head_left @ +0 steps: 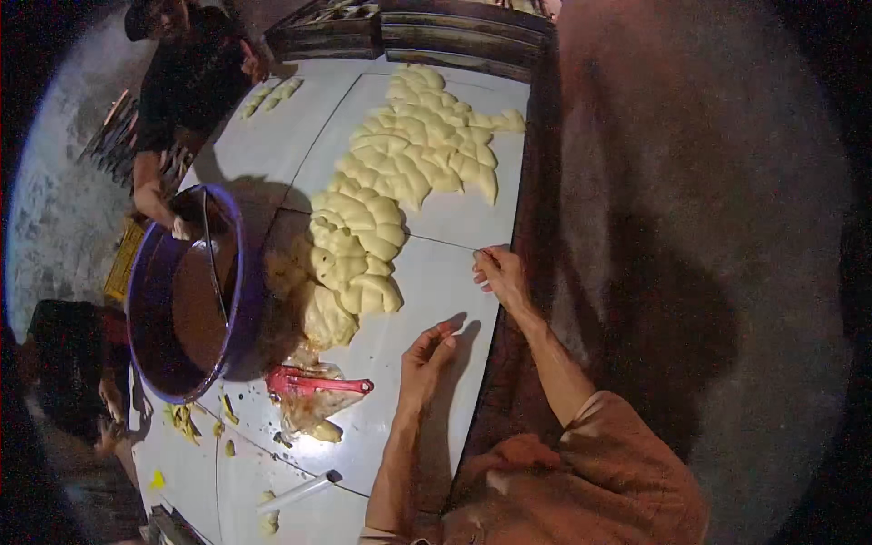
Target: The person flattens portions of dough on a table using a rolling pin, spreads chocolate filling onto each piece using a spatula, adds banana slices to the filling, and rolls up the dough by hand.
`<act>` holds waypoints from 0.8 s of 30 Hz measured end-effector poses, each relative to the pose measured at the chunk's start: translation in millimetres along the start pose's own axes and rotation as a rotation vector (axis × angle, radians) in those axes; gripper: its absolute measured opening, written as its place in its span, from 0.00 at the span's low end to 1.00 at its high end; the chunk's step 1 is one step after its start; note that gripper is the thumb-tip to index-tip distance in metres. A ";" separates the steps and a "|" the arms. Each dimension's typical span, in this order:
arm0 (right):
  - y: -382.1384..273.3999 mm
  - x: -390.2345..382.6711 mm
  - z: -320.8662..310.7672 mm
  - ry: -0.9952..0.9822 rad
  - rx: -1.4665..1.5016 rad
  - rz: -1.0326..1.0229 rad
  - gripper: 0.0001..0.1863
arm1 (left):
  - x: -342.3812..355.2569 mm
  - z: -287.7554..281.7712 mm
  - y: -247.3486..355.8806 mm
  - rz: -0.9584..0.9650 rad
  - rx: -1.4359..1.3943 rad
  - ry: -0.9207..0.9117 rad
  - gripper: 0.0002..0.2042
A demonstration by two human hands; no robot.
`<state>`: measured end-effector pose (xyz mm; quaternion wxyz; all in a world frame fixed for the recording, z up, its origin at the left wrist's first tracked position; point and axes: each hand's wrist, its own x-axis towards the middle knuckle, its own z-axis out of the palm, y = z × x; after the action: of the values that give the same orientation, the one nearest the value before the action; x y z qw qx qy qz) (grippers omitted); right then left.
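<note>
My left hand [427, 361] is held over the white tabletop [436, 272], fingers stretched and thumb a little apart, with nothing visible in it. Farther right, at the table's right edge, my right hand [500, 275] has loosely bent, parted fingers and nothing that I can see in them. To the left of both hands lies a long heap of smooth, pale yellow lumps [372, 218], pressed close together. A red-handled tool [341, 385] rests on a wet, brownish patch left of my left hand; its exact kind is unclear.
A large purple-rimmed tub [233, 336] with brown contents stands left. One person [182, 82] reaches into it; another person [73, 363] is lower left. A pale tube-like piece [304, 489] and yellowish scraps [184, 421] lie near. Dark wooden crates [454, 36] stand behind.
</note>
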<state>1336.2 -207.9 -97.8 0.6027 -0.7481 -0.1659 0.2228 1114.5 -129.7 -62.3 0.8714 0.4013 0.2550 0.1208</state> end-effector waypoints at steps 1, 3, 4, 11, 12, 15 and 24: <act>-0.2 2.7 -0.9 -0.009 -0.006 -0.007 0.18 | 5.6 -0.8 -1.7 -0.002 -0.002 -0.014 0.18; -3.0 9.1 -3.6 0.006 0.010 0.037 0.19 | 17.2 0.8 0.4 0.046 -0.026 -0.041 0.17; -8.4 12.3 -6.9 -0.023 0.022 0.094 0.19 | 21.4 4.5 3.8 0.044 0.049 0.006 0.17; -4.9 149.0 -89.2 0.147 -0.124 -0.166 0.15 | 48.5 17.2 22.1 0.056 0.332 -0.009 0.16; -9.1 181.8 -94.0 0.180 -0.166 -0.182 0.16 | 54.5 19.7 13.8 0.070 0.007 -0.017 0.15; -24.5 278.2 -151.4 0.307 -0.498 -0.372 0.19 | 97.7 61.5 21.0 -0.062 -0.122 0.020 0.15; -62.1 357.6 -113.3 0.002 -1.074 -0.679 0.27 | 213.4 126.8 25.5 0.030 0.403 -0.050 0.18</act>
<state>1700.3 -103.4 -65.2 0.1806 -0.8519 -0.4821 -0.0956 1362.4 -105.5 -47.6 0.7776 0.5741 0.2465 0.0702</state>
